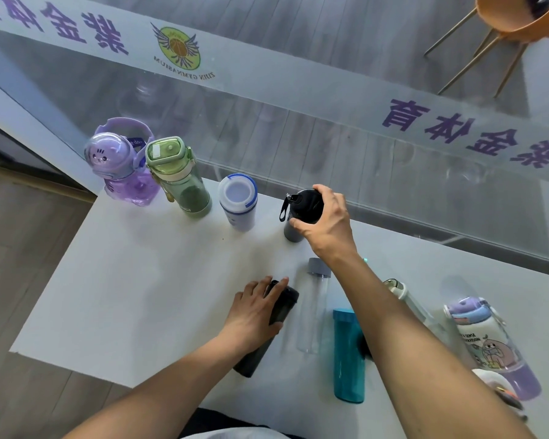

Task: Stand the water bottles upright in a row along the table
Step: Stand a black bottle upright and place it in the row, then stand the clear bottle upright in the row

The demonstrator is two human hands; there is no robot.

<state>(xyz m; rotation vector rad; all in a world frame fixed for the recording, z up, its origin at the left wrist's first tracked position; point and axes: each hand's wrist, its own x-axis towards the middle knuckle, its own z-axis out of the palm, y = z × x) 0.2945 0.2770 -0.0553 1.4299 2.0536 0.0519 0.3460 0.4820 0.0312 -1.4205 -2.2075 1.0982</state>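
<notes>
Three bottles stand upright along the far edge of the white table (140, 296): a purple cartoon bottle (121, 163), a green bottle (178, 175) and a white bottle with a blue-trimmed lid (238, 202). Right of them stands a dark grey bottle with a black cap (301, 213); my right hand (327, 223) grips its cap. My left hand (254, 315) is closed around a black bottle (281, 307) that lies on its side. Also lying down are a clear bottle with a grey cap (314, 302), a teal bottle (347, 353), a clear white-capped bottle (406, 299) and a printed purple bottle (488, 343).
A glass wall (298, 122) with purple lettering and a round logo runs right behind the table's far edge. Beyond it stands an orange chair (504, 17). The table's left edge drops to wooden floor (19, 248). A small white object (492, 380) sits at the near right.
</notes>
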